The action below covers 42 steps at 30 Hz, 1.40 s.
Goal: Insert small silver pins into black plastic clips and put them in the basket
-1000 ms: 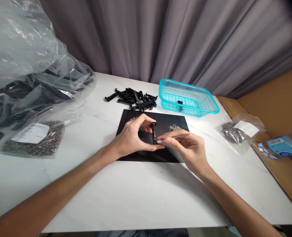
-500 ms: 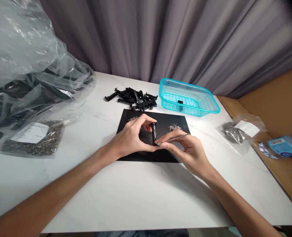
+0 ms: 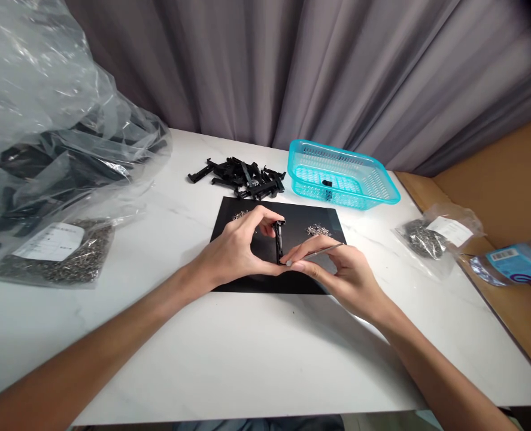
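Note:
Upright between the thumb and fingers of my left hand [image 3: 233, 254] is a slim black plastic part [image 3: 279, 241], held above a black mat [image 3: 265, 283]. My right hand [image 3: 337, 263] is closed round thin metal tweezers [image 3: 321, 251], whose near end points at the lower end of the part. The fingertips of both hands meet there, so whatever the tips touch is hidden. On the mat lie two small heaps of tiny metal pieces, one metal heap [image 3: 318, 230] beyond my right hand and another metal heap [image 3: 239, 215] partly behind my left.
A pile of black plastic parts [image 3: 242, 178] lies behind the mat. The turquoise basket [image 3: 388, 194] holds a black piece. Bags of metal pieces lie left [image 3: 74, 257] and right [image 3: 427, 239]. A large clear bag [image 3: 67, 120] fills the left; a cardboard box [image 3: 494, 167] borders the right.
Both hands keep nearly the same pose around the black part. The whole view has shifted very slightly; nothing has been let go or picked up.

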Each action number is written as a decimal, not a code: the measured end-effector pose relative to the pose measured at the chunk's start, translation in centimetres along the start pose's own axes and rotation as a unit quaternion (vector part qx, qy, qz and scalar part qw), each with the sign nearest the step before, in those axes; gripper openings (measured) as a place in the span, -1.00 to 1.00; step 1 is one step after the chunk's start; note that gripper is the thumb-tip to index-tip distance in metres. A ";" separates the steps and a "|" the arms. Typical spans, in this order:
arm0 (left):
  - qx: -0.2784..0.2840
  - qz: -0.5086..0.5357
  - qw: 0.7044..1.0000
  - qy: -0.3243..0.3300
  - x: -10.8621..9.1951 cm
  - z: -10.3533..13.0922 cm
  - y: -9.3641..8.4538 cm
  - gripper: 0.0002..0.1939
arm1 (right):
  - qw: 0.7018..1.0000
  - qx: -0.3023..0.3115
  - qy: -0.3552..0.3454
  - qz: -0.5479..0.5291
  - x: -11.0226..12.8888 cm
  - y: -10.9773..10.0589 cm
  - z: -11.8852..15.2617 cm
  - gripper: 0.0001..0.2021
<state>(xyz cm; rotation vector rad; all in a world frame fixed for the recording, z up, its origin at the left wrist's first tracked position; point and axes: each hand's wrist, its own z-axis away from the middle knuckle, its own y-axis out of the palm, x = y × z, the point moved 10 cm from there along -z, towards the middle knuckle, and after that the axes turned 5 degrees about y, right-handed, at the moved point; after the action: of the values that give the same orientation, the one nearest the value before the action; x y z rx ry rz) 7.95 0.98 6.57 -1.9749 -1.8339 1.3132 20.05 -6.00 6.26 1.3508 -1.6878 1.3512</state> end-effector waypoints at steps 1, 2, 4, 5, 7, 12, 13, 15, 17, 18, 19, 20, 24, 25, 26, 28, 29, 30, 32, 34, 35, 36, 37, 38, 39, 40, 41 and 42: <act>0.000 0.002 1.000 -0.002 0.0 0.0 0.0 -0.31 | 1.000 0.001 0.000 -0.003 0.0 0.0 0.0 -0.94; -0.001 0.004 1.000 -0.004 0.0 0.0 0.0 -0.30 | 1.000 0.000 0.002 -0.007 0.0 0.0 -0.1 -0.94; -0.005 0.006 1.000 -0.004 0.0 0.0 0.0 -0.30 | 1.000 -0.004 0.009 -0.021 -0.2 0.0 -0.1 -0.94; -0.008 0.005 1.000 -0.003 0.0 0.0 -0.1 -0.30 | 0.999 -0.007 0.014 -0.030 -0.3 0.0 -0.1 -0.94; -0.018 0.003 1.000 0.000 -0.1 0.0 -0.3 -0.30 | 0.998 -0.017 0.024 -0.054 -0.6 0.0 -0.1 -0.95; -0.023 -0.009 1.000 0.012 -0.3 -0.1 -0.5 -0.32 | 0.995 -0.028 0.052 -0.084 -1.2 -0.1 -0.1 -0.96; -0.022 -0.012 1.000 0.015 -0.4 -0.1 -0.5 -0.32 | 0.995 -0.027 0.055 -0.079 -1.2 -0.1 -0.1 -0.97; -0.020 -0.016 0.999 0.025 -0.6 -0.1 -0.4 -0.32 | 0.996 -0.026 0.055 -0.061 -1.2 -0.1 -0.2 -0.98; -0.017 -0.023 0.999 0.032 -0.8 -0.1 -0.4 -0.33 | 0.998 -0.024 0.054 -0.037 -1.2 -0.2 -0.2 -0.97; -0.017 -0.027 0.999 0.035 -0.9 -0.1 -0.4 -0.34 | 0.998 -0.024 0.053 -0.025 -1.2 -0.2 -0.2 -0.96; -0.016 -0.030 0.999 0.038 -1.0 -0.1 -0.4 -0.35 | 0.998 -0.023 0.054 -0.016 -1.2 -0.2 -0.2 -0.95; -0.016 -0.033 0.998 0.041 -1.0 -0.2 -0.4 -0.35 | 0.998 -0.022 0.055 -0.011 -1.2 -0.2 -0.2 -0.94; -0.010 -0.036 0.998 0.046 -1.1 -0.1 -0.3 -0.36 | 0.998 -0.026 0.050 -0.027 -1.1 -0.2 -0.4 -0.95; -0.009 -0.033 0.998 0.044 -1.0 -0.1 -0.3 -0.35 | 0.998 -0.027 0.047 -0.034 -1.1 -0.3 -0.5 -0.96; -0.010 -0.030 0.999 0.041 -0.9 -0.1 -0.3 -0.35 | 0.998 -0.028 0.045 -0.039 -1.1 -0.3 -0.5 -0.97; -0.011 -0.026 0.999 0.038 -0.8 0.0 -0.3 -0.34 | 0.998 -0.027 0.044 -0.048 -1.1 -0.3 -0.6 -0.98; -0.013 -0.024 0.999 0.040 -0.8 0.0 -0.3 -0.34 | 0.997 -0.025 0.046 -0.052 -1.2 -0.3 -0.6 -0.98; -0.013 -0.024 0.999 0.042 -0.9 0.0 -0.3 -0.34 | 0.997 -0.024 0.048 -0.057 -1.3 -0.2 -0.5 -0.98; -0.010 -0.026 0.999 0.045 -1.0 -0.1 -0.3 -0.34 | 0.996 -0.019 0.052 -0.063 -1.5 -0.1 -0.4 -0.97; -0.007 -0.030 0.998 0.048 -1.1 -0.1 -0.3 -0.35 | 0.997 -0.016 0.050 -0.064 -1.4 -0.1 -0.4 -0.96; -0.006 -0.032 0.998 0.049 -1.2 -0.1 -0.3 -0.35 | 0.997 -0.015 0.048 -0.063 -1.4 -0.1 -0.3 -0.96; -0.006 -0.033 0.998 0.051 -1.3 -0.1 -0.4 -0.35 | 0.997 -0.014 0.046 -0.061 -1.3 -0.1 -0.3 -0.95; -0.006 -0.034 0.998 0.054 -1.3 -0.1 -0.4 -0.34 | 0.997 -0.013 0.044 -0.059 -1.3 -0.1 -0.3 -0.95; -0.007 -0.036 0.998 0.057 -1.4 -0.1 -0.4 -0.34 | 0.997 -0.012 0.042 -0.056 -1.2 -0.1 -0.3 -0.95; -0.006 -0.037 0.998 0.059 -1.4 -0.1 -0.4 -0.33 | 0.998 -0.011 0.042 -0.053 -1.2 0.0 -0.4 -0.94; -0.005 -0.039 0.997 0.060 -1.5 -0.1 -0.4 -0.33 | 0.998 -0.010 0.043 -0.050 -1.2 0.0 -0.4 -0.94; -0.003 -0.041 0.997 0.061 -1.5 -0.1 -0.4 -0.34 | 0.998 -0.009 0.045 -0.047 -1.2 0.0 -0.4 -0.94; -0.001 -0.043 0.997 0.061 -1.5 -0.1 -0.4 -0.34 | 0.998 -0.008 0.046 -0.044 -1.2 0.0 -0.4 -0.94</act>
<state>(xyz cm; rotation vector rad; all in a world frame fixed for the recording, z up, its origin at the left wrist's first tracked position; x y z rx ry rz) 7.95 -0.12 7.61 -1.9081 -1.8425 1.1399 20.38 -5.23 5.28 1.3180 -1.5564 1.3274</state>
